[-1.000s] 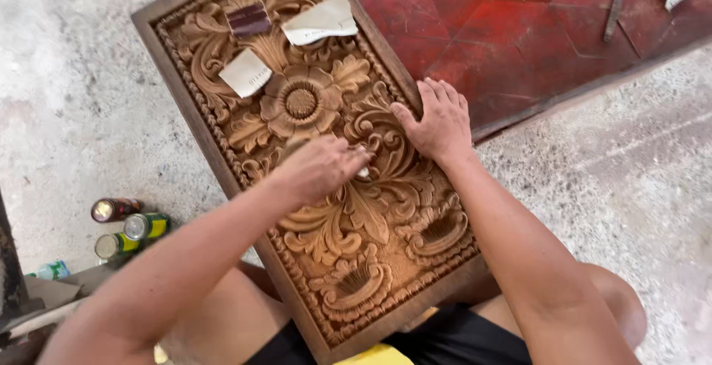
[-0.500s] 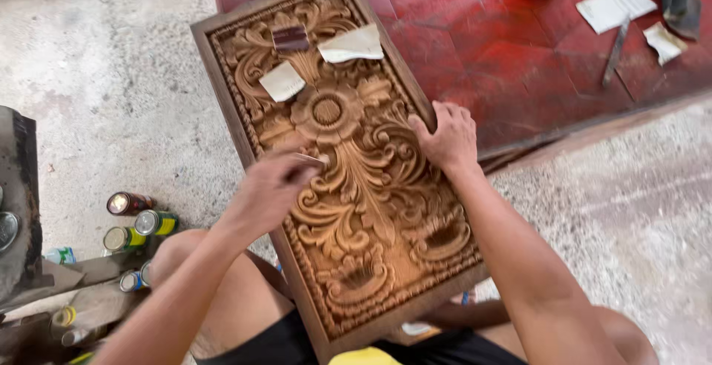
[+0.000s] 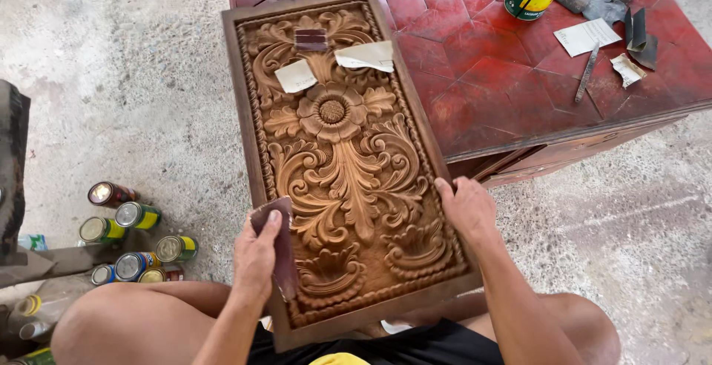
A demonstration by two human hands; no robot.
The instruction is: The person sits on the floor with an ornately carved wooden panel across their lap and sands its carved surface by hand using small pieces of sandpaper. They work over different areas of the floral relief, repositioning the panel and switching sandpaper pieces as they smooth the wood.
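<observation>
Your left hand [image 3: 256,257] pinches a dark sandpaper [image 3: 278,242] scrap against the carved panel [image 3: 348,165], centre frame, propped on your lap. Right hand [image 3: 467,205] clamps its right edge. Panel's stiff, probably heavy; hold the frame, since the relief looks chip-prone.

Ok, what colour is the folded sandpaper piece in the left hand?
Dark reddish-brown sandpaper piece, pinched in the left hand; head view.
</observation>
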